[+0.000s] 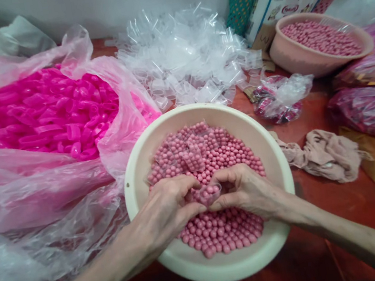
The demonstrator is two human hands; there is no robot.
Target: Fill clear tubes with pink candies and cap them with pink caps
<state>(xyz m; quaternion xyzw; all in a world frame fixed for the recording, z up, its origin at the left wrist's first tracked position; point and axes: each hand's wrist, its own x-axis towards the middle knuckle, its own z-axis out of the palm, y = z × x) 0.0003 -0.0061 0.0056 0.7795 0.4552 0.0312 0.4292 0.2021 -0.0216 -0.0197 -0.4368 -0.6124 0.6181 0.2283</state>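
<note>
A cream plastic basin (133, 169) stands in front of me, with many round pink beads (222, 233) in it. Over the beads, my left hand (174, 201) and my right hand (243, 191) pinch a small clear plastic container (212, 194) from both sides. Pink beads show inside its open top. Behind my fingers, several similar clear containers filled with beads (192, 156) lie on the heap. The fingertips under the held container are partly hidden.
At the left, a large plastic bag (116, 85) holds bright pink plastic pieces (48, 112). A pile of clear empty containers (191, 57) lies behind the basin. To the right are a second bowl of pink beads (284, 53), a crumpled cloth (331, 156) and purple plastic bags (374, 110).
</note>
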